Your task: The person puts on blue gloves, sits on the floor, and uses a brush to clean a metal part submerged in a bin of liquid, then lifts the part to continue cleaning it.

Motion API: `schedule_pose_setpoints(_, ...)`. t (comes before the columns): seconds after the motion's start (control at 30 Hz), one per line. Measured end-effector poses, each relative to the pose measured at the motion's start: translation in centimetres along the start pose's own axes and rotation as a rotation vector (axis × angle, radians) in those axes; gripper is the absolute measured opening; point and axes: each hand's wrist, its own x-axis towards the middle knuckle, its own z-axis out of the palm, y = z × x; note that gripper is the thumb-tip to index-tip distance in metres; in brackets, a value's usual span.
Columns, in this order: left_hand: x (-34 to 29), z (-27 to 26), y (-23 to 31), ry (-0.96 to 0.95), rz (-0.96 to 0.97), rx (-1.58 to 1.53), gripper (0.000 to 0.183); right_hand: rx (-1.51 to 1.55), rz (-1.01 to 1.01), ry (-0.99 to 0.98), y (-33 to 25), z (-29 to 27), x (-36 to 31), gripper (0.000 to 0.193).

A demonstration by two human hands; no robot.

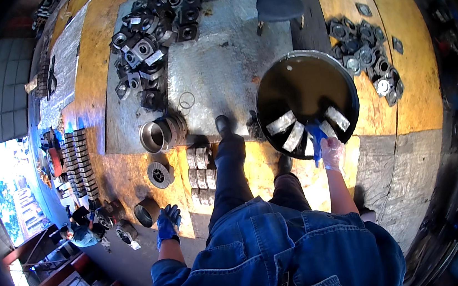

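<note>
My right hand [333, 154], in a clear thin glove, is closed at the near rim of a round black tub [303, 53] of brown liquid. It grips a blue thing [316, 138], perhaps a cloth or a glove; its exact kind is unclear. Around it, several silvery metal blocks [293, 137] lean inside the tub's near side. Off to the left, my left hand [168, 222] wears a blue glove, its fingers apart and holding nothing. Nearest to it is a dark hollow metal cylinder [147, 212] on the floor.
Rows of curved metal blocks [202, 176] stand left of my legs. Beyond them are metal rings [156, 136] and a flanged wheel [159, 175]. Piles of metal housings lie at the far left [143, 46] and right [365, 53]. A dark stool [279, 3] stands behind the tub.
</note>
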Motion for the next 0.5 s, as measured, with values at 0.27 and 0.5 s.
schedule_pose_setpoints(0.27,10.1,-0.2,10.6,-0.027,-0.053,-0.168,0.061,-0.155,0.161,-0.012,-8.6,-3.7,-0.7,0.035)
schedule_pose_setpoints(0.5,16.8,5.0,27.8,-0.148,0.038,-0.016,0.051,-0.226,0.444,0.192,-9.6,-5.9,-2.6,0.037)
